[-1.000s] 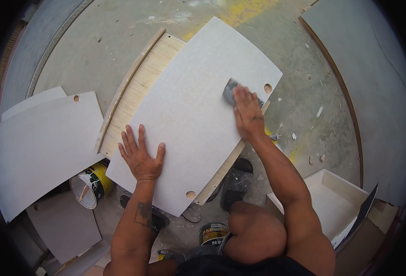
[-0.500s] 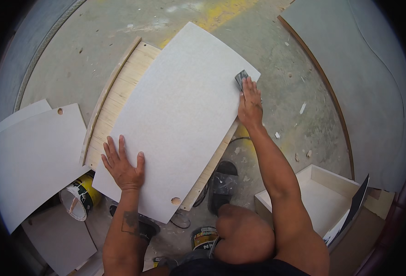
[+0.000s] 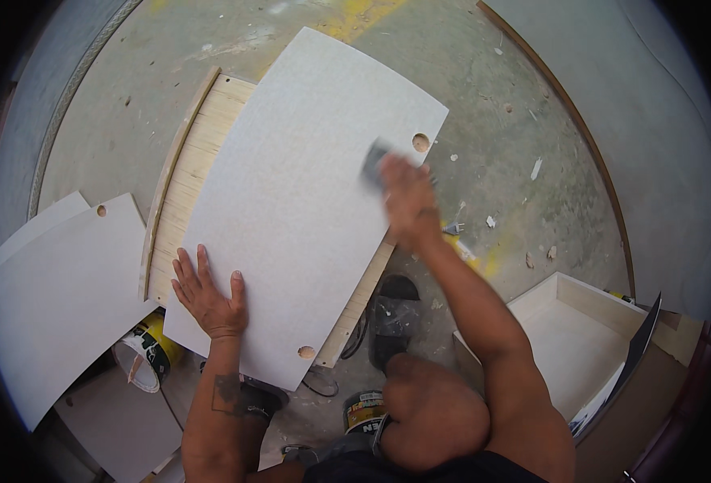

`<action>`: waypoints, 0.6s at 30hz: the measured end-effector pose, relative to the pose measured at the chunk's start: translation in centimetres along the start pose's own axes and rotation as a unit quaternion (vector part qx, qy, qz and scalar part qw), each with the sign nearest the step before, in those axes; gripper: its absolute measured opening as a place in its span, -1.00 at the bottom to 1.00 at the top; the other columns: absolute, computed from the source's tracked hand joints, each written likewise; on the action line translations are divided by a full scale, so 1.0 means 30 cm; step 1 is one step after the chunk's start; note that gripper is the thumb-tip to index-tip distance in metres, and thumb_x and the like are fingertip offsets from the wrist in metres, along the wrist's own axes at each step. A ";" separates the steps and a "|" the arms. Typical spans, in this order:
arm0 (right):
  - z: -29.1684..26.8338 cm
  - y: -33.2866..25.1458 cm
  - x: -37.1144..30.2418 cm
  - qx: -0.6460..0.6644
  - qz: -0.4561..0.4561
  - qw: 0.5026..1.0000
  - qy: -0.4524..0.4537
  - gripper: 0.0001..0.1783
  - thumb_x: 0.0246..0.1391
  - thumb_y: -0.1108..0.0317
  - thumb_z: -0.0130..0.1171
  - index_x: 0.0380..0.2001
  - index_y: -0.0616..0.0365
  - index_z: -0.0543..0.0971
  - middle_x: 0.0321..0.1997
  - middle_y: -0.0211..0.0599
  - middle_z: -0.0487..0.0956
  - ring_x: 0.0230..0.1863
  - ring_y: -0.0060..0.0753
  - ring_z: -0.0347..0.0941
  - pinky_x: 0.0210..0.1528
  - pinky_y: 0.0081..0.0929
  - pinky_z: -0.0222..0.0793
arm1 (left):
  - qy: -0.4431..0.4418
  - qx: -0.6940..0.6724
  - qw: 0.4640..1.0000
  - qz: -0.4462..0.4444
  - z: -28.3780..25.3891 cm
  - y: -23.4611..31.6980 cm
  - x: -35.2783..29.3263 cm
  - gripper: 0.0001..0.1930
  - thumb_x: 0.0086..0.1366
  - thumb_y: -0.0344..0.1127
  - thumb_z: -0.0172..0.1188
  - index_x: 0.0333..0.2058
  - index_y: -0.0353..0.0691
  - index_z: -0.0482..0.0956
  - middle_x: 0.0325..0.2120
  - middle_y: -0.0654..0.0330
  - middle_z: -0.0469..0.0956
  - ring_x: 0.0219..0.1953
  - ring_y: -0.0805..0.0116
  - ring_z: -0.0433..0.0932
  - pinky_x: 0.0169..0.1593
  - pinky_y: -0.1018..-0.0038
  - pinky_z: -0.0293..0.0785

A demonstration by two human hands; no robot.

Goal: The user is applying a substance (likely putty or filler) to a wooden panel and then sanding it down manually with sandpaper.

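White panel (image 3: 291, 177) lies across a plywood board (image 3: 214, 121). I see the left hand (image 3: 210, 306) flat on the panel, fingers spread, gripping nothing; right hand (image 3: 412, 201), blurred, holds a grey block (image 3: 375, 167) on it, finger spacing unclear.

Wide fisheye on the head, tilted down.
Looks from above a bent knee (image 3: 436, 410), as the left one of a side-by-side pair; faces down and forward, upright and unmirrored, onto a white panel (image 3: 299, 209) near the middle. Sits near enough to show the left hand (image 3: 213, 304) and the right hand (image 3: 410, 201) whole; reaches outward to concrete floor (image 3: 492, 105) at the top, pale panels (image 3: 65, 298) at the left and a shallow box (image 3: 568, 334) at the lower right. Bends straight edges toward the rim.
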State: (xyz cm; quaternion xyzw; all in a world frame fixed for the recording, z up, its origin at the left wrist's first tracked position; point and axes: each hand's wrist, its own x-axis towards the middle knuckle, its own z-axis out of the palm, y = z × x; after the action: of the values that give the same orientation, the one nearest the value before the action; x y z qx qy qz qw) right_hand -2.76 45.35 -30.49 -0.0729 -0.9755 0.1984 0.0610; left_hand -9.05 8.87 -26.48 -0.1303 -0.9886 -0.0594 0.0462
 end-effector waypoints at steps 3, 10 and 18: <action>-0.011 -0.002 0.080 -0.064 0.114 0.988 0.076 -0.35 0.33 0.32 -0.27 0.46 0.12 0.03 0.53 -0.03 0.04 0.54 0.04 -0.13 0.54 0.05 -0.42 | 0.000 0.000 1.000 -0.001 -0.005 0.004 0.001 -0.22 0.21 0.05 0.12 0.38 -0.03 0.18 0.44 0.02 0.00 0.48 -0.01 -0.10 0.46 -0.01 -0.30; 0.036 -0.206 -0.084 0.017 0.006 0.995 -0.102 -0.22 0.32 0.01 -0.11 0.47 0.10 0.00 0.57 -0.12 -0.05 0.56 -0.01 -0.17 0.53 0.10 -0.44 | 0.002 0.001 1.000 0.003 -0.014 0.013 0.007 -0.22 0.20 0.02 0.13 0.38 -0.06 0.18 0.44 0.02 0.00 0.48 -0.01 -0.10 0.46 0.00 -0.30; -0.019 0.179 0.369 -0.089 0.209 0.970 0.092 -0.10 0.30 -0.25 -0.18 0.46 0.18 0.01 0.56 -0.05 -0.03 0.56 0.06 -0.20 0.51 0.17 -0.44 | -0.003 0.002 1.000 0.006 -0.023 0.014 0.004 -0.23 0.23 0.00 0.11 0.38 -0.11 0.17 0.43 -0.03 0.00 0.47 -0.07 -0.08 0.45 -0.05 -0.27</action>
State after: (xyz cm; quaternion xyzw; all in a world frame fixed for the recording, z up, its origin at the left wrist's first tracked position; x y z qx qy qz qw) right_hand -12.91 52.28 -31.11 -0.2978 -0.9427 0.1118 0.1007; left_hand -9.01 9.22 -25.75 -0.1360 -0.9881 -0.0572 0.0435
